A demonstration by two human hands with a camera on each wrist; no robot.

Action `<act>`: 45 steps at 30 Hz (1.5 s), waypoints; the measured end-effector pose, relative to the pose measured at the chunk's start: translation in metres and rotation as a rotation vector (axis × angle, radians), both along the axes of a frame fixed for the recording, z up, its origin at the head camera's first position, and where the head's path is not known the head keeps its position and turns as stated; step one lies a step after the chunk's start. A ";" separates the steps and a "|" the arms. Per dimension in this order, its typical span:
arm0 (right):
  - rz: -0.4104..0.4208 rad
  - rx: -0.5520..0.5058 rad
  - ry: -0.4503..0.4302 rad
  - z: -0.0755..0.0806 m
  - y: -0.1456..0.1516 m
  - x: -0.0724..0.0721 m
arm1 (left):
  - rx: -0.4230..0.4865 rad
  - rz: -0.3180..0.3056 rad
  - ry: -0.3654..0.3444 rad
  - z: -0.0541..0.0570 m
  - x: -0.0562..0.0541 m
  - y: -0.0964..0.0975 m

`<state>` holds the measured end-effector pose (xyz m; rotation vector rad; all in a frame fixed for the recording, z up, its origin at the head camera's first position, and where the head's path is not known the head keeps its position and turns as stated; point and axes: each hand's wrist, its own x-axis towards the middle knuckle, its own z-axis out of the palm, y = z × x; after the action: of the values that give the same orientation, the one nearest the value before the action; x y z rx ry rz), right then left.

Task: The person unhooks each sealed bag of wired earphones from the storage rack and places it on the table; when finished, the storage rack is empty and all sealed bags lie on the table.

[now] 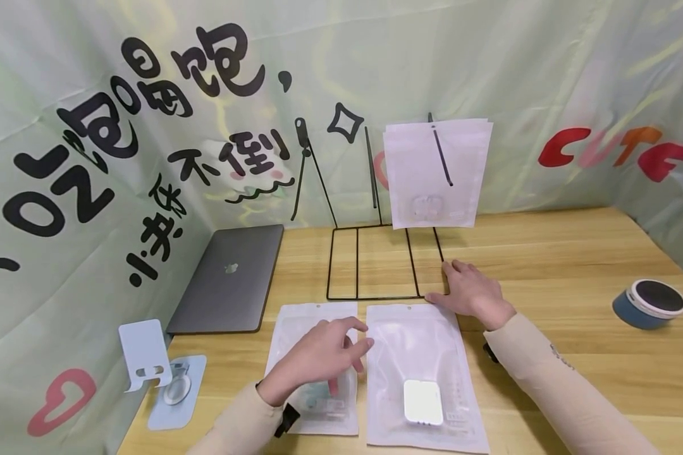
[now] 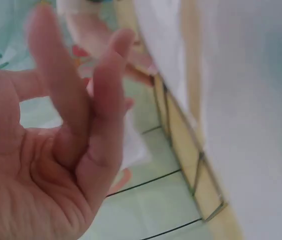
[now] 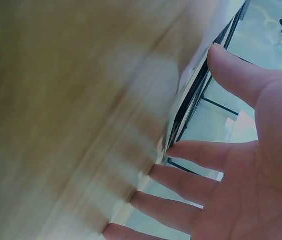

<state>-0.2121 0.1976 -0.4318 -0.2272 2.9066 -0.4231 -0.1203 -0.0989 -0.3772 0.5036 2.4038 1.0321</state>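
Note:
A black wire display rack (image 1: 356,265) stands at the back middle, its base flat on the wooden table. My right hand (image 1: 469,291) rests at the base's right front corner. In the right wrist view its fingers (image 3: 191,152) are straight and spread, with fingertips on the table and the thumb at the wire. My left hand (image 1: 324,347) hangs over the left white pouch (image 1: 296,322), fingers loosely bent and holding nothing. Beside that lies the right white pouch (image 1: 393,354), with a white square item (image 1: 423,402) showing. Another white pouch (image 1: 410,177) hangs from the rack's right hook.
A closed grey laptop (image 1: 227,278) lies at the back left. In front of it stands a light blue phone stand (image 1: 145,347). On the far right sits a round blue-and-white device (image 1: 649,305). Printed cloth (image 1: 489,50) walls the table at the back and sides.

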 end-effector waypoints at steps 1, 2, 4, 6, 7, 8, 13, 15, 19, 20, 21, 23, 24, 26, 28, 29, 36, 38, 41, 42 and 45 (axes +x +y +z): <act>0.000 0.000 -0.001 0.000 0.000 0.000 | 0.000 -0.009 0.022 0.003 -0.003 -0.001; 0.000 0.001 -0.001 0.000 0.000 0.000 | 0.001 -0.016 0.039 0.006 -0.007 -0.001; 0.000 0.001 -0.002 0.000 0.000 0.001 | 0.019 -0.022 0.054 0.011 -0.014 -0.002; 0.000 0.002 -0.006 0.001 0.000 0.001 | 0.044 -0.025 0.065 0.015 -0.022 -0.003; -0.001 0.003 -0.011 0.001 0.001 0.001 | 0.055 -0.024 0.070 0.017 -0.026 -0.004; -0.001 0.004 -0.016 0.001 0.001 0.001 | 0.057 -0.020 0.079 0.018 -0.031 -0.004; -0.004 0.003 -0.035 0.001 0.000 0.001 | 0.006 0.016 0.184 0.019 -0.054 -0.008; -0.008 -0.002 -0.040 0.002 0.000 0.001 | -0.031 0.039 0.218 0.015 -0.064 -0.009; -0.022 -0.018 -0.049 0.002 0.000 0.001 | -0.120 0.103 0.247 0.002 -0.086 -0.013; -0.024 -0.022 -0.049 0.003 0.000 0.001 | -0.136 0.123 0.240 -0.001 -0.091 -0.015; -0.026 -0.025 -0.049 0.003 0.000 0.001 | -0.162 0.145 0.240 -0.005 -0.095 -0.016; -0.025 -0.028 -0.049 0.005 0.000 0.001 | -0.199 0.182 0.241 -0.010 -0.102 -0.019; -0.024 -0.029 -0.048 0.006 0.000 0.002 | -0.215 0.196 0.237 -0.012 -0.105 -0.021; -0.019 -0.033 -0.047 0.008 0.000 0.002 | -0.242 0.217 0.233 -0.017 -0.109 -0.023; -0.012 -0.030 -0.040 0.010 0.000 0.002 | -0.263 0.226 0.228 -0.021 -0.112 -0.025; -0.009 -0.029 -0.035 0.011 0.000 0.002 | -0.276 0.227 0.222 -0.023 -0.114 -0.025; -0.002 -0.045 -0.033 0.023 0.004 0.002 | -0.378 0.185 0.198 -0.039 -0.121 -0.028; 0.007 -0.058 -0.027 0.028 0.006 0.002 | -0.396 0.177 0.202 -0.043 -0.123 -0.029; 0.038 -0.085 -0.002 0.039 0.009 0.001 | -0.423 0.167 0.226 -0.047 -0.124 -0.029; 0.050 -0.099 0.013 0.042 0.010 0.000 | -0.433 0.166 0.233 -0.048 -0.124 -0.028; 0.089 -0.157 0.058 0.052 0.012 -0.001 | -0.463 0.157 0.260 -0.049 -0.125 -0.027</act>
<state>-0.2130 0.2100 -0.3797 -0.3975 2.9074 -0.6402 -0.2448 -0.1261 -0.4263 0.2992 2.8332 0.4549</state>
